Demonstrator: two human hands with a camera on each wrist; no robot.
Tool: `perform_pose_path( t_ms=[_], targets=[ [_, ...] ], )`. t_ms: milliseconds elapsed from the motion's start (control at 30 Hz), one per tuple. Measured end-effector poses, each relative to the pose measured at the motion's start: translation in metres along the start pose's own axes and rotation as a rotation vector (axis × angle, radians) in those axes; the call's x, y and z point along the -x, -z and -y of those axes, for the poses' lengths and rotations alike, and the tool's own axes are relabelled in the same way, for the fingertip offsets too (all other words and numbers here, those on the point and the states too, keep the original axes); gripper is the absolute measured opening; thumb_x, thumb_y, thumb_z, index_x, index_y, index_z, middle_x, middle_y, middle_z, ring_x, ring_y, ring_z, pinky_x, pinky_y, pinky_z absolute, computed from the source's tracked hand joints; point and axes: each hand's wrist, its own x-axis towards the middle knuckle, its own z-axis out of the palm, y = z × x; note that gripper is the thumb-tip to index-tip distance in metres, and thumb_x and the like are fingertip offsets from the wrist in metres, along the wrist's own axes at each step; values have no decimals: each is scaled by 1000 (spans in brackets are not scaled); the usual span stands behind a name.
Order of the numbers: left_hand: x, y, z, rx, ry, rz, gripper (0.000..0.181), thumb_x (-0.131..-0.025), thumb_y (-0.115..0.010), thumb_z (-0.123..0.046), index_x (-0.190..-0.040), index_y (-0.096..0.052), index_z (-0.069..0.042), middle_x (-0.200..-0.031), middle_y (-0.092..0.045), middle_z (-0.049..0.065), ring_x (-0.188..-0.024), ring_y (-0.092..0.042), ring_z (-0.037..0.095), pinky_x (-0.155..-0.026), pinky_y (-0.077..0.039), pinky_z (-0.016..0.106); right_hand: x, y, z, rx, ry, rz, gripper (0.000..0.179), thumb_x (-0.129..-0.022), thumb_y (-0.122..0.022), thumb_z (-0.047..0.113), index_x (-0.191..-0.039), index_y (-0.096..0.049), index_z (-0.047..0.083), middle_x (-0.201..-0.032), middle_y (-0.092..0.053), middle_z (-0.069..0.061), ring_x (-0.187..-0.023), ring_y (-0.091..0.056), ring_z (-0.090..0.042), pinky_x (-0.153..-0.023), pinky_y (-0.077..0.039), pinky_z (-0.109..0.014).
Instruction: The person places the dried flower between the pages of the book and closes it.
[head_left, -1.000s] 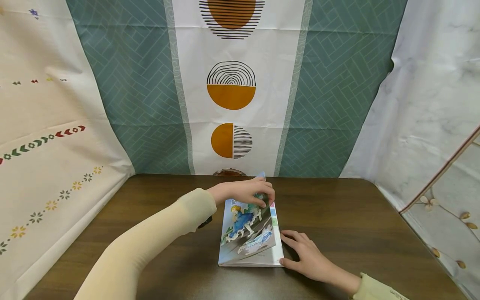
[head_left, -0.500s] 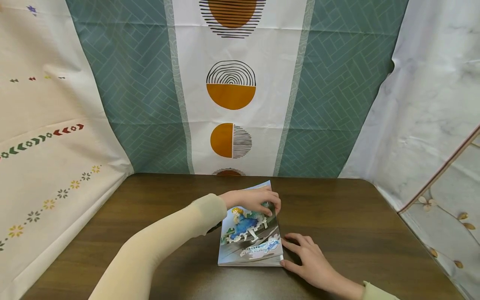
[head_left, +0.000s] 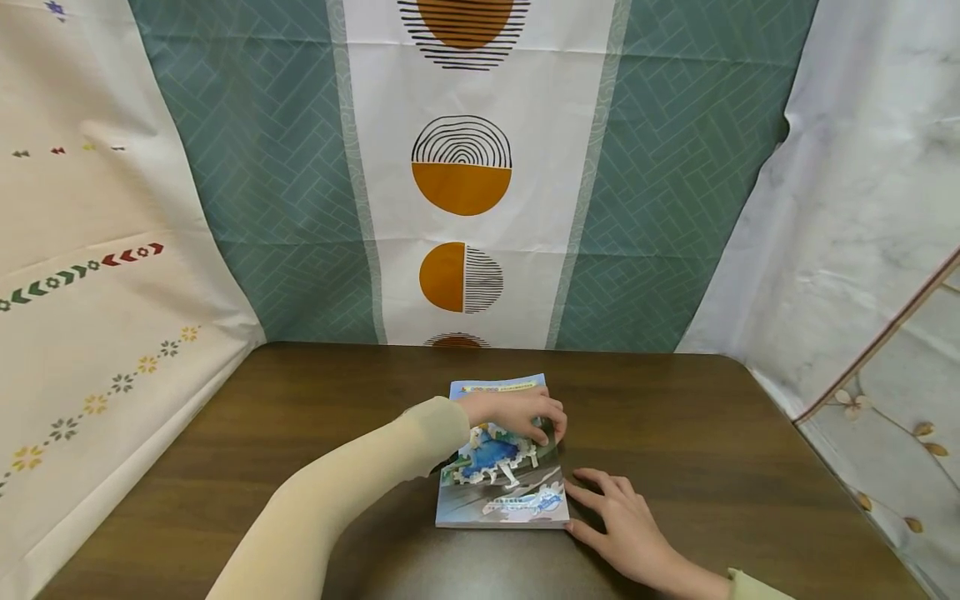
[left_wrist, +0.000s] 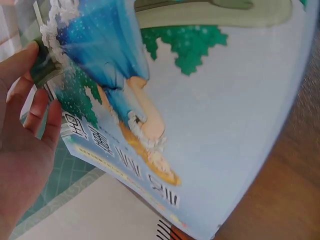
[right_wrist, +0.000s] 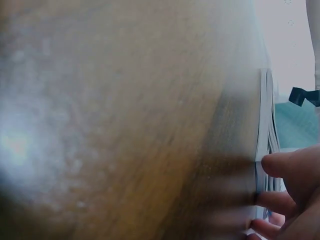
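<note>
A paperback book (head_left: 468,504) with a figure in a blue dress on its cover lies on the brown table. My left hand (head_left: 523,411) reaches over it and grips the right edge of the cover. In the left wrist view, the thumb (left_wrist: 17,65) is on the cover (left_wrist: 225,110) and the fingers bend round its edge. My right hand (head_left: 624,532) rests on the table at the book's lower right, its fingers touching that side. The right wrist view shows fingertips (right_wrist: 272,165) against the page edges (right_wrist: 262,115).
The wooden table (head_left: 337,375) reaches back to a green and white patterned cloth (head_left: 300,167). A cream cloth (head_left: 112,333) hangs at the left, and a marbled white cloth (head_left: 847,208) hangs at the right. A dark strap (right_wrist: 302,96) shows at a wrist.
The cover, lifted and tilted a second ago, has come down flat on the book. My left hand moved right and nearer with it. The right hand stayed at the book's side.
</note>
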Motion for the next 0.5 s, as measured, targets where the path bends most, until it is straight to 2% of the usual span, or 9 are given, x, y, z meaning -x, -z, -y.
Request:
perform_pose_path(
  t_ms=[267,500],
  targets=[
    [-4,-4,-1,12,26,35,6,-97,-63,-23,-103,-64,-25,-110,-59,-10,-96,-42,13,-84,-26,22,1,1,-1,-5,9,2,53,-87,-71,45,-134,-63,21,-145,-51,-3,-122,-46,-31,-85,-43,-52],
    [-4,-6,-2,0,36,41,7,-97,-62,-24,-104,-64,-26,-114,-58,-10,-96,-41,11,-86,-30,23,0,1,0,-52,-14,10,45,-89,-69,34,-132,-65,22,-144,-52,-2,-124,-45,-30,-86,-41,-53]
  ],
)
